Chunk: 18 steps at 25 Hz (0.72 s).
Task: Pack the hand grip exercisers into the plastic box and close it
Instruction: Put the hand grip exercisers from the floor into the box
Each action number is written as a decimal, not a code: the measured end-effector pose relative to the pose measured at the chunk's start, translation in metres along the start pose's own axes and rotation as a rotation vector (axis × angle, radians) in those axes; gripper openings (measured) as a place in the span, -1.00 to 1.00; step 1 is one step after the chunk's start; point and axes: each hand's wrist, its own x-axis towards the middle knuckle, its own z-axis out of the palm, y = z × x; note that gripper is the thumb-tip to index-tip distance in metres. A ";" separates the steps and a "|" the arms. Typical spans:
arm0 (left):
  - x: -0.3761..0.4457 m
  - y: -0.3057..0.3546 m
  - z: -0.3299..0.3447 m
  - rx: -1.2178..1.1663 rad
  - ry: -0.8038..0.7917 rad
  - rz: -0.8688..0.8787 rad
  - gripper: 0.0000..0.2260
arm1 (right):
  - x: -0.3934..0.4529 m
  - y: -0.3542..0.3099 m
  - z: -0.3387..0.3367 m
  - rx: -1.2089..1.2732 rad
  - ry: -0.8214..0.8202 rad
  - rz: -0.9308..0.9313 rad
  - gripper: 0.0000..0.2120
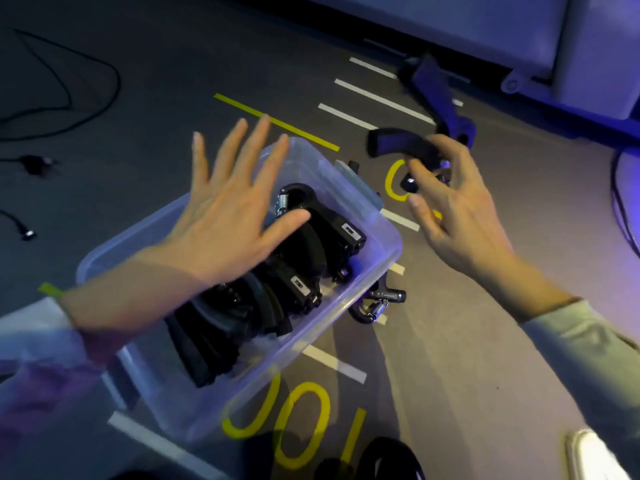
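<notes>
Here the clear plastic box point(363, 271) sits open on a grey floor mat point(450, 341) marked with white dashes, a yellow line and yellow numerals. Inside the box, several black hand grip exercisers point(294, 265) lie packed side by side, handles overlapping, a steel spring showing at the far end of the row; two carry small white labels.

Left hand point(225, 216): fingers spread flat, palm down, hovering over the box's far-left part and covering some of the packed grips; whether it touches them cannot be told. Left forearm crosses the box's left rim.

Right hand point(453, 216): off the box's far-right corner, fingers curled, pinching one held exerciser point(398, 143) near its spring end; the upper handle is motion-blurred.

One loose exerciser point(377, 304) lies on the mat just beside the box's right wall, partly hidden behind it. A small dark object at the box's far-right corner is too hidden to identify.

Around: black cables point(69, 81) on the mat's far-left area, a pale panel point(519, 29) along the far edge, a dark rounded object point(391, 459) at the near edge.
</notes>
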 end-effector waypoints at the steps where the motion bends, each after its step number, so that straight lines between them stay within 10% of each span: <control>1: -0.011 -0.010 -0.004 0.031 -0.005 -0.009 -0.25 | 0.000 -0.018 -0.007 -0.017 -0.032 -0.106 -0.60; 8: -0.112 -0.058 -0.018 0.179 -0.116 -0.069 -0.20 | -0.010 -0.102 -0.001 -0.274 -0.413 -0.661 -0.55; 18: -0.123 -0.045 -0.012 0.089 -0.231 -0.087 -0.30 | -0.006 -0.154 0.042 -0.292 -0.611 -0.494 -0.29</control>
